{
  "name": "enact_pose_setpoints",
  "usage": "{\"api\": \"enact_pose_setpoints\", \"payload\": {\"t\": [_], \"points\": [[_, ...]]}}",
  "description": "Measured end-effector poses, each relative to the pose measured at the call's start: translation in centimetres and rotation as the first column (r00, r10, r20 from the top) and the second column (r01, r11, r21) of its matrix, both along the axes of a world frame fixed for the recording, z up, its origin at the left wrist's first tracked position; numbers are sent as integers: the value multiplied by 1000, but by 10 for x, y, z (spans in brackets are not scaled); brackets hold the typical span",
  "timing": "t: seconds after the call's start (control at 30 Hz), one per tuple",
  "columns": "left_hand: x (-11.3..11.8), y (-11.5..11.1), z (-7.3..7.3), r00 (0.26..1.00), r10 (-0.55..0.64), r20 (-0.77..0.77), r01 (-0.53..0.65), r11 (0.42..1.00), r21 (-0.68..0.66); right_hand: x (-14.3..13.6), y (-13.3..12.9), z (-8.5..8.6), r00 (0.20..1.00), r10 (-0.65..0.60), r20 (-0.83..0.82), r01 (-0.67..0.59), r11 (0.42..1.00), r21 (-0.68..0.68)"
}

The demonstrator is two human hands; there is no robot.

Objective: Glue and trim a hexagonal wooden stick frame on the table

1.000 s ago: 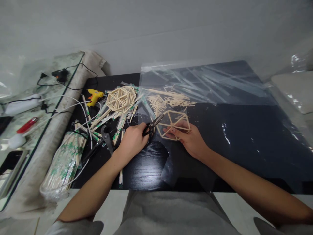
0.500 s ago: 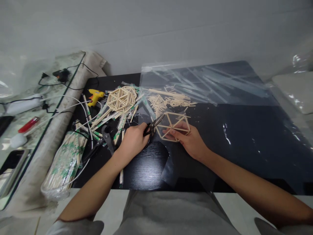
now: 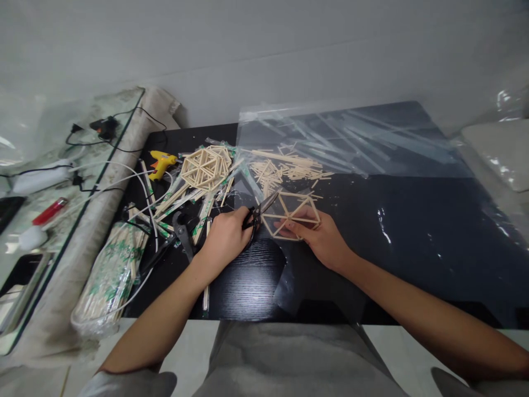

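My left hand (image 3: pixel 228 231) is closed around the black handles of a pair of scissors (image 3: pixel 264 205). The blades point up and right, at the left edge of a hexagonal stick frame (image 3: pixel 288 217) with spokes meeting at its middle. Between thumb and fingers, my right hand (image 3: pixel 322 234) pinches this frame at its lower right. A clear film seems to lie against the frame, its edges hard to make out. Beyond the hands lies a pile of short cut sticks (image 3: pixel 289 168). Back left of it rests a finished-looking lattice of sticks (image 3: pixel 206 167).
A yellow glue gun (image 3: pixel 161 164) lies at the back left. Black-handled cutters (image 3: pixel 182 234) and a plastic bag of wrapped chopsticks (image 3: pixel 111 273) are left of my left arm. A clear plastic sheet (image 3: pixel 351 138) covers the right side of the black table (image 3: pixel 248 292). White cables cross the left edge.
The hexagonal frame has tilted slightly and shifted a little left in my right hand, toward the scissors. My left hand has barely moved.
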State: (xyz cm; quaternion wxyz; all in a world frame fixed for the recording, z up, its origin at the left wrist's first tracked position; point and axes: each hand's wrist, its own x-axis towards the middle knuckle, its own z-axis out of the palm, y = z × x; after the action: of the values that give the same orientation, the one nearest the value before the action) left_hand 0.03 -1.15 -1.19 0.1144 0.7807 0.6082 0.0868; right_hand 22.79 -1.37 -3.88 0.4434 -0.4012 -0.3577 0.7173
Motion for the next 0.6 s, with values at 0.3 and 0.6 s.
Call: {"api": "enact_pose_setpoints", "payload": {"t": [0.3,0.6], "points": [[-4,1,1,998,-3,60,0,999,50,4,4,1,997,-14,79,12,1000,25],[-8,4,3,1000,-16,8,16,999,33,10,6,8,993,22,113,-26,999,31]]}}
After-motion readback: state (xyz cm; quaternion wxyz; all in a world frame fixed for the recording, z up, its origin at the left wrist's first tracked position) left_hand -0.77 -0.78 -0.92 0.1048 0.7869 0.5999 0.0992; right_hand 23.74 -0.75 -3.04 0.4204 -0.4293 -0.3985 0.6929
